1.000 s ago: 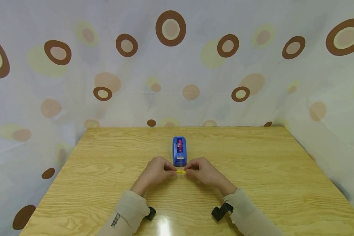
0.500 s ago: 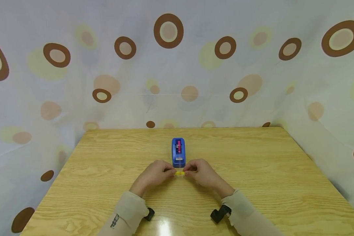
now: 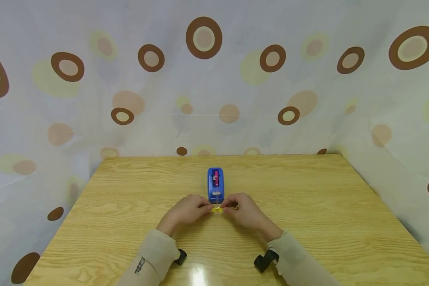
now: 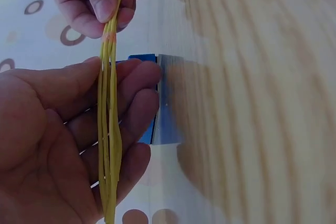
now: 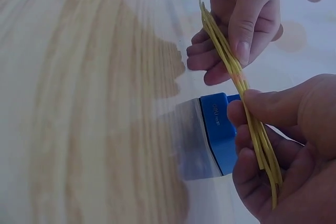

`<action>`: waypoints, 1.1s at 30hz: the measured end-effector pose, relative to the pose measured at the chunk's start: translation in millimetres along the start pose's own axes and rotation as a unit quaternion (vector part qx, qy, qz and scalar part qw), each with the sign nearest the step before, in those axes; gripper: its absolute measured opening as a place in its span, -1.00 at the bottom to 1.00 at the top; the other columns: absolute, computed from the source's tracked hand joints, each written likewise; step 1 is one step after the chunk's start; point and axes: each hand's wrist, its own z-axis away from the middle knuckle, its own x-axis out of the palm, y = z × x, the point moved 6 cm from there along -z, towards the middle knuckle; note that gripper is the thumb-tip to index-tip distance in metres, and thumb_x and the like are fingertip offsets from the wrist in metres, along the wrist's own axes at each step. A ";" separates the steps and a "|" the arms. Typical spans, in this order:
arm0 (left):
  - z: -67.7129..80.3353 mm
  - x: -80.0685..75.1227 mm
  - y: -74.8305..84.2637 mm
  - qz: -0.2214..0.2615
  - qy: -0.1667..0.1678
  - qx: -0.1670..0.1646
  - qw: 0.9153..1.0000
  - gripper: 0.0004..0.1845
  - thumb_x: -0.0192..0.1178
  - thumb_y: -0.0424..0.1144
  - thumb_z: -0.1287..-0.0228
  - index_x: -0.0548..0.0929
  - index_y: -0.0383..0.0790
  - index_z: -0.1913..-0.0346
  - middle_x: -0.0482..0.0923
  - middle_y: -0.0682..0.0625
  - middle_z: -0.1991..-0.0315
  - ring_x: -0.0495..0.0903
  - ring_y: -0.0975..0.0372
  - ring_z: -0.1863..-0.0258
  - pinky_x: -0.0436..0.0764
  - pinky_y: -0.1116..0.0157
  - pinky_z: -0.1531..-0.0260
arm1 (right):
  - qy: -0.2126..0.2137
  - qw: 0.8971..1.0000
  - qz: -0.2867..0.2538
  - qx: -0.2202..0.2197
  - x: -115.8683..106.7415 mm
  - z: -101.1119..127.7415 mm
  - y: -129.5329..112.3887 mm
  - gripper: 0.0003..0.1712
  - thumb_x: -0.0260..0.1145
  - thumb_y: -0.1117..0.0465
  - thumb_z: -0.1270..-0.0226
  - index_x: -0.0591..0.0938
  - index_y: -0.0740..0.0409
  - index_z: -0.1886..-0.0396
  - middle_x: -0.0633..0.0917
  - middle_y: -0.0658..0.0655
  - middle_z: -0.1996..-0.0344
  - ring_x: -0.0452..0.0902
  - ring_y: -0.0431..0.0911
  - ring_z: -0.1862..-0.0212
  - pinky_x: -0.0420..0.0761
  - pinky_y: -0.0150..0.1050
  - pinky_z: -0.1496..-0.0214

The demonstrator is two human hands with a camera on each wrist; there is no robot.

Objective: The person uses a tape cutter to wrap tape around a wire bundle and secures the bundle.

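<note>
A bundle of thin yellow strands [image 3: 217,210] stretches between the two hands just in front of a blue tape dispenser [image 3: 215,186]. My left hand [image 3: 188,211] pinches one side between thumb and forefinger; in the left wrist view the strands [image 4: 109,129] run down across its palm side. The other side is pinched by my right hand [image 3: 246,211], with strand ends [image 5: 273,174] lying over its curled fingers. A faint orange-pink patch [image 5: 237,77] marks the bundle's middle, between the thumbs. Clear tape [image 3: 217,205] appears to lie at that gap; its exact extent is hard to see.
The wood-grain table [image 3: 307,190] spreads around the hands and dispenser. A pale curtain [image 3: 236,87] with brown circles hangs behind and at both sides. A black wrist device [image 3: 266,260] is strapped at the right cuff, another [image 3: 180,257] at the left.
Both hands keep their pinch and stay near the same spot. A yellow strand end now shows past the right fingers, hidden a second ago. The head view has shifted slightly.
</note>
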 end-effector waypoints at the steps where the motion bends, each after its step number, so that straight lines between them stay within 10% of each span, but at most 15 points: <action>1: -0.1 0.2 -0.5 0.005 0.000 -0.002 1.000 -0.76 0.06 -0.14 -0.32 0.69 -0.11 0.38 0.53 0.14 0.54 0.36 0.34 0.60 0.34 0.38 0.57 | 0.002 1.000 0.000 0.000 0.1 -0.2 0.4 -0.90 0.26 0.34 -0.19 0.65 0.04 0.41 0.61 -0.10 0.44 0.48 -0.22 0.37 0.49 -0.27 0.31; 26: -0.6 -3.8 0.0 0.023 0.060 -0.019 0.998 -0.92 0.26 -0.21 -0.14 0.76 -0.03 0.36 0.62 0.24 0.40 0.51 0.39 0.41 0.50 0.36 0.37 | 0.000 1.000 -0.008 0.009 -1.3 -2.0 1.4 -0.94 0.27 0.22 -0.23 0.66 0.05 0.35 0.62 -0.12 0.41 0.51 -0.23 0.29 0.50 -0.24 0.17; 33: 0.2 -6.2 0.4 0.019 0.078 -0.019 0.997 -0.92 0.28 -0.20 -0.12 0.76 -0.03 0.35 0.63 0.23 0.39 0.53 0.41 0.38 0.52 0.37 0.37 | -0.013 1.000 -0.008 0.027 -0.3 -4.6 0.2 -0.80 0.17 0.19 -0.32 0.67 0.11 0.43 0.63 0.02 0.48 0.43 -0.19 0.46 0.46 -0.29 0.39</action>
